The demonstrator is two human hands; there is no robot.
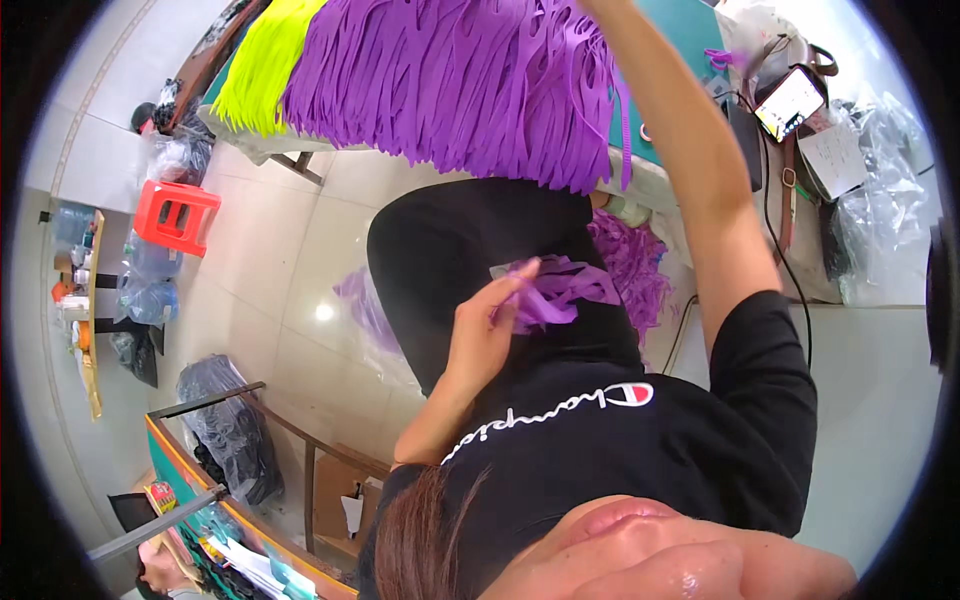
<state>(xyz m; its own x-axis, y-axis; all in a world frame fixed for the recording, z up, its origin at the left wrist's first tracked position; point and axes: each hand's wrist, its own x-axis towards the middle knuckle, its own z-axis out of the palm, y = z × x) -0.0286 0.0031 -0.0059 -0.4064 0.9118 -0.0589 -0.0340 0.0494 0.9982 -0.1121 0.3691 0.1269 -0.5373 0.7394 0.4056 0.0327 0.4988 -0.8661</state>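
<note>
My left hand [490, 322] is closed around a small bunch of thin purple strips [548, 308] above my lap, their ends trailing to the right over my black trousers. My right arm reaches up across the table, and its hand lies beyond the top edge of the view. Beside that arm, a wide row of purple strips [450, 90] hangs over the table's near edge, some with looped or slit upper parts. Left of them hangs a bundle of bright yellow-green strips [262, 75]. A loose heap of purple strips [632, 265] lies low, right of my legs.
The green table [650, 60] has a phone with a lit screen [790, 104], a brown bag [790, 60], a paper sheet [832, 162] and clear plastic at its right. A black cable hangs nearby. A red stool [176, 217] and dark plastic-wrapped bundle [232, 425] are at left.
</note>
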